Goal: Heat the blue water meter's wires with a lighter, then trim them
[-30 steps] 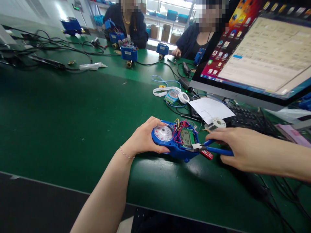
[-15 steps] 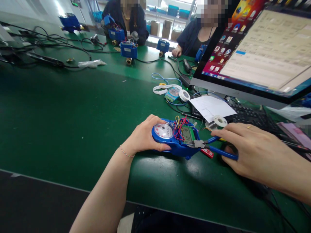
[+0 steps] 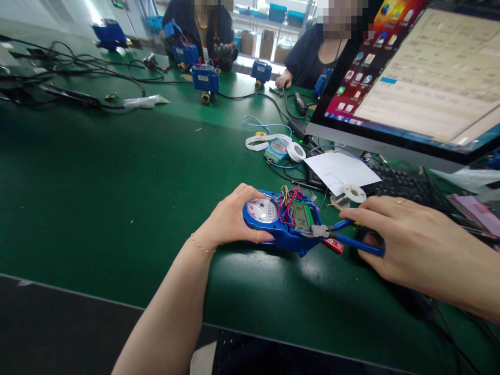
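My left hand [image 3: 238,216] is wrapped around the dial end of a blue water meter [image 3: 283,239] on the green table. Its round dial faces up, and red, yellow and dark wires [image 3: 289,203] bunch between the dial and a small display [image 3: 302,215]. My right hand [image 3: 406,245] grips the blue handles of a pair of pliers [image 3: 357,244]. The handles are spread, and the metal jaws reach the near edge of the meter's housing beside the display. What lies between the jaw tips is too small to tell. Behind the pliers sits a red-and-white object [image 3: 334,245], partly hidden.
A solder wire spool [image 3: 353,193], a paper sheet [image 3: 339,169], a label tape roll [image 3: 297,151] and a keyboard [image 3: 410,187] lie beyond my hands, below a large monitor [image 3: 414,88]. Two people sit across the green table [image 3: 117,208], near several blue meters [image 3: 205,79] and black cables [image 3: 94,65].
The view has shifted very slightly. Both hands, the meter and the pliers keep nearly the same positions; the pliers' lower handle sits a touch farther right.
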Demonstrator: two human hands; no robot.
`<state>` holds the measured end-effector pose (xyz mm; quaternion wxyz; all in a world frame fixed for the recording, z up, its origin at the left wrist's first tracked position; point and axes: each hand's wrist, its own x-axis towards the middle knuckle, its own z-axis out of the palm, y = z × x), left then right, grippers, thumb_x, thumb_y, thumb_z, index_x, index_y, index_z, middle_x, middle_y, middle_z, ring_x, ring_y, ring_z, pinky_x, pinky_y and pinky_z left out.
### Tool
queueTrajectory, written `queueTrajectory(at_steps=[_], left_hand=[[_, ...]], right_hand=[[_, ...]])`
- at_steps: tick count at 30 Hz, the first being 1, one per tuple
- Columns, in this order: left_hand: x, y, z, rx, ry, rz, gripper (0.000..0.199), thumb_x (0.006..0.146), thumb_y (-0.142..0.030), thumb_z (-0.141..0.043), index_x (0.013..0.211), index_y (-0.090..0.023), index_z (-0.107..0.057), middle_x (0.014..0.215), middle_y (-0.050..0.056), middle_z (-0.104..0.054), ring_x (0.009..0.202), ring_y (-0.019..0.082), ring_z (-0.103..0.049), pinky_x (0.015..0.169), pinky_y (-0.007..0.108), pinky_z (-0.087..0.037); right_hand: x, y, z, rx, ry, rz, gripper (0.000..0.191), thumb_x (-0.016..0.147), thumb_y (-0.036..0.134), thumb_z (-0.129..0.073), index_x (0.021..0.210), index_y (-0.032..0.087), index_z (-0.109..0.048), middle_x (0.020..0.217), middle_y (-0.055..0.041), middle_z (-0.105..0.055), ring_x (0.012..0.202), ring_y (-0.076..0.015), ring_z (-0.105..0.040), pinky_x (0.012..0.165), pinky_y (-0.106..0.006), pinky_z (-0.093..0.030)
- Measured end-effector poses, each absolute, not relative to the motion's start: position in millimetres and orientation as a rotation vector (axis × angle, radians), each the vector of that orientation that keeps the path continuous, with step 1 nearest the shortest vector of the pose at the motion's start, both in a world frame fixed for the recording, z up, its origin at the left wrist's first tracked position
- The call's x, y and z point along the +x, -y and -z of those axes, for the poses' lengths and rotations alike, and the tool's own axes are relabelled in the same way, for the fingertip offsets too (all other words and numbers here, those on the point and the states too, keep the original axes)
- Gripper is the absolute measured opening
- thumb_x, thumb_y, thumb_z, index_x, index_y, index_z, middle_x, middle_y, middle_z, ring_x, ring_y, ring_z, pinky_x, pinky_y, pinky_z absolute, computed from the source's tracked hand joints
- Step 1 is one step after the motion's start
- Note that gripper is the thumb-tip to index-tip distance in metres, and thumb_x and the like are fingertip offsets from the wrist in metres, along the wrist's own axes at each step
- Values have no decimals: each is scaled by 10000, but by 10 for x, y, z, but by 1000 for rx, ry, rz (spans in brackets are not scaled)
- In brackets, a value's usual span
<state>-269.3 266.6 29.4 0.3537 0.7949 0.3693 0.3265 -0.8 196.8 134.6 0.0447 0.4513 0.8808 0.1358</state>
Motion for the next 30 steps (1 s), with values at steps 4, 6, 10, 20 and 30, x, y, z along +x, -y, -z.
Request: queueTrajectory(at_steps=[4,6,10,20,30], left_hand=[[-2697,-2662,-292,2049,-951,-847,626,547,-486,-804,1032,-233,-502,1068,49,-543,1003,244,-562,882,396,-471],[-2696,-2661,-289,2045,-959,-843,623,545,-486,-804,1029,-237,-502,1066,46,-541,999,244,-562,878,400,-472],[-2690,-2660,-293,2044,-966,-839,632,536,-489,-808,1027,-228,-508,1062,48,-542,990,246,-563,868,400,-476],[-2690,-2665,-305,2075,-952,-845,630,547,-490,-804,1037,-229,-506,1052,45,-543,986,235,-558,862,380,-467],[-2690,-2651,-322,2061,-968,-837,632,542,-489,-805,1033,-221,-508,1067,53,-542,1001,244,-561,878,398,-471]], right_hand=[[-7,-1978,-1349,1374,-2695,-401,341,748,224,-497,1042,131,-642,907,-147,-605,748,-297,-600,646,-461,-549],[-6,-1987,-1342,1375,-2699,-384,346,739,220,-511,1044,131,-646,912,-147,-611,752,-300,-605,650,-456,-547],[-7,-2001,-1331,1367,-2704,-385,357,718,212,-541,1044,116,-652,926,-159,-615,757,-309,-612,638,-442,-543],[-25,-1989,-1349,1347,-2659,-455,321,713,150,-513,997,143,-662,908,-133,-633,756,-284,-615,631,-408,-545],[-68,-1917,-1388,1335,-2613,-569,257,649,85,-490,823,172,-658,710,-80,-618,651,-263,-618,527,-369,-515]])
